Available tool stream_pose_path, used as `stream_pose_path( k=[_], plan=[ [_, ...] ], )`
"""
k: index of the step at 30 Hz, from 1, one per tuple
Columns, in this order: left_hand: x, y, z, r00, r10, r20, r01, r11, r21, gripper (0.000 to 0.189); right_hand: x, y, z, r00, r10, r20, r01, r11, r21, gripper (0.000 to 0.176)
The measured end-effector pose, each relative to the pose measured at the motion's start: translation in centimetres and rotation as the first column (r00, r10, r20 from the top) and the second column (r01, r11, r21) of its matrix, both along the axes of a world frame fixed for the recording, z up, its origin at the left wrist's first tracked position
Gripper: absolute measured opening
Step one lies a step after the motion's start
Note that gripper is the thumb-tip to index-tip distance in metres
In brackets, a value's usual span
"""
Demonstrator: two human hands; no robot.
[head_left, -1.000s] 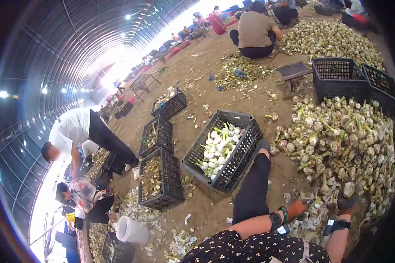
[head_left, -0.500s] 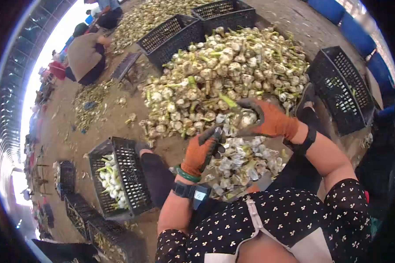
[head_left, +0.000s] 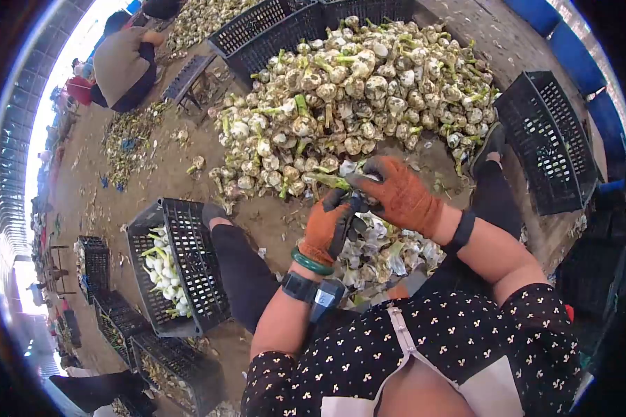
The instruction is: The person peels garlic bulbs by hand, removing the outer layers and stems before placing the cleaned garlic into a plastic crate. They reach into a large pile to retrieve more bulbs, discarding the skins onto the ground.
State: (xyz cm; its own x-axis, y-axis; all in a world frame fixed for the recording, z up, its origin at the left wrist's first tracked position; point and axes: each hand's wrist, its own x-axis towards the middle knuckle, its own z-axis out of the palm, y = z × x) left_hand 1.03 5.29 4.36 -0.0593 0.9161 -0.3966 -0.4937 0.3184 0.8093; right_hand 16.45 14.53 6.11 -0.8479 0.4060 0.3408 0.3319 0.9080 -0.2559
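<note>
My right hand (head_left: pixel 400 191), in an orange and black glove, is closed around a garlic bulb mostly hidden by its fingers; a green stem (head_left: pixel 330 181) sticks out to the left. Just below and left of it, my left hand (head_left: pixel 330 226), gloved the same way, has its fingers curled close to the bulb; whatever they pinch is too small to make out. Beyond both hands lies a big heap of garlic bulbs (head_left: pixel 368 87). Loose pale peelings (head_left: pixel 389 254) are piled below the hands, between my legs.
A black crate (head_left: pixel 205 271) with white peeled garlic stands at the left, another crate (head_left: pixel 546 146) at the right. More crates (head_left: pixel 278 42) are behind the heap. A small bench (head_left: pixel 188 80) and a crouching person (head_left: pixel 125 66) are at the upper left.
My right hand has moved left and turned over the bulb, nearer my left hand. The bulb, visible before, is now mostly covered. The view has shifted slightly.
</note>
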Motion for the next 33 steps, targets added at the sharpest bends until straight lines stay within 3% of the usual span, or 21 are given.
stream_pose_path(
  k=[2, 4, 5, 8, 9, 10, 12, 13, 15, 16, 18, 19, 20, 22, 23, 25, 26, 27, 29, 32, 33],
  plan=[
    [0.3, -0.1, -0.9, 0.997, 0.014, -0.076, -0.017, 0.999, -0.04, 0.021, -0.4, -0.6, -1.0, 0.997, -0.058, 0.06, 0.055, 0.997, 0.053, 0.047],
    [0.6, -0.2, -1.8, 0.919, -0.002, -0.394, 0.025, 0.998, 0.054, 0.018, -0.6, -0.7, -1.8, 0.992, -0.053, 0.113, 0.04, 0.992, 0.117, 0.043],
    [0.5, 0.0, -2.1, 0.98, 0.019, -0.197, -0.023, 1.0, -0.018, 0.019, -0.7, -1.0, -2.1, 0.995, -0.051, 0.091, 0.037, 0.989, 0.143, 0.042],
    [0.9, -0.2, -1.9, 0.99, 0.057, -0.129, -0.069, 0.993, -0.094, 0.019, -0.9, -0.9, -3.4, 0.999, -0.003, 0.043, -0.007, 0.977, 0.213, 0.043],
    [0.8, -0.3, -2.3, 0.961, 0.027, -0.276, -0.027, 1.0, 0.002, 0.018, -1.1, -1.1, -3.5, 0.999, 0.001, 0.037, -0.007, 0.99, 0.139, 0.041],
    [0.7, -0.1, -2.9, 0.961, 0.026, -0.275, -0.028, 1.0, -0.002, 0.018, -1.3, -1.1, -3.5, 0.999, 0.002, 0.038, -0.007, 0.991, 0.136, 0.041],
    [0.7, 0.4, -3.5, 0.983, 0.107, -0.15, -0.128, 0.983, -0.132, 0.018, -1.5, -1.0, -3.1, 0.993, -0.052, 0.102, 0.068, 0.985, -0.156, 0.045],
    [0.5, 0.2, -3.6, 0.983, 0.107, -0.149, -0.127, 0.983, -0.134, 0.018, -1.3, -0.7, -2.9, 0.993, -0.052, 0.103, 0.068, 0.985, -0.158, 0.045],
    [-0.3, 0.1, -2.1, 0.993, 0.017, -0.115, -0.03, 0.993, -0.113, 0.018, -0.7, 0.0, -2.6, 0.98, -0.197, 0.006, 0.178, 0.872, -0.457, 0.052],
    [-0.4, 0.2, -1.9, 0.994, 0.015, -0.113, -0.028, 0.994, -0.109, 0.018, -0.6, 0.1, -2.4, 0.98, -0.199, 0.008, 0.181, 0.873, -0.453, 0.052],
    [-0.5, 0.1, -1.5, 0.965, -0.127, -0.23, 0.092, 0.984, -0.154, 0.017, -0.5, 0.0, -2.4, 0.998, -0.04, 0.038, 0.05, 0.94, -0.337, 0.056],
    [-0.4, 0.0, -1.1, 0.928, -0.157, -0.339, 0.122, 0.985, -0.122, 0.016, -0.5, -0.4, -3.0, 0.993, -0.083, 0.079, 0.103, 0.949, -0.297, 0.057],
    [-0.3, -0.3, -2.0, 0.928, -0.158, -0.337, 0.121, 0.984, -0.128, 0.016, -0.6, -0.5, -3.1, 0.993, -0.081, 0.081, 0.102, 0.947, -0.303, 0.057],
    [-0.4, -0.7, -4.2, 0.777, 0.054, -0.627, 0.146, 0.953, 0.264, 0.016, -0.8, -0.6, -3.2, 0.992, -0.052, 0.111, 0.072, 0.98, -0.185, 0.051],
    [-0.5, -0.8, -3.9, 0.785, -0.061, -0.616, 0.092, 0.996, 0.019, 0.021, -0.8, -0.8, -3.3, 0.992, -0.052, 0.114, 0.073, 0.98, -0.187, 0.051],
    [-0.4, -0.6, -3.5, 0.821, -0.071, -0.566, 0.068, 0.997, -0.026, 0.02, -1.0, -1.0, -3.8, 0.993, -0.065, 0.103, 0.067, 0.998, -0.01, 0.048],
    [-0.4, -0.5, -3.1, 0.852, -0.081, -0.517, 0.05, 0.996, -0.074, 0.019, -1.0, -1.0, -3.5, 0.993, -0.063, 0.104, 0.065, 0.998, -0.01, 0.048],
    [-0.4, -0.6, -2.6, 0.853, -0.081, -0.516, 0.049, 0.996, -0.075, 0.019, -1.0, -0.8, -2.9, 0.996, -0.044, 0.08, 0.05, 0.996, -0.076, 0.048],
    [-0.6, -0.6, -1.4, 0.938, -0.121, -0.323, 0.077, 0.986, -0.146, 0.017, -0.9, -0.7, -1.9, 0.998, -0.029, 0.053, 0.037, 0.989, -0.144, 0.048],
    [0.1, -0.6, -1.3, 0.912, -0.042, -0.408, 0.013, 0.997, -0.073, 0.017, -0.8, -0.9, -1.6, 0.997, -0.038, 0.067, 0.05, 0.982, -0.182, 0.047],
    [0.1, -0.6, -2.1, 0.913, -0.042, -0.405, 0.012, 0.997, -0.076, 0.017, -0.9, -0.9, -2.1, 0.996, -0.05, 0.076, 0.061, 0.988, -0.142, 0.054]
  ],
)
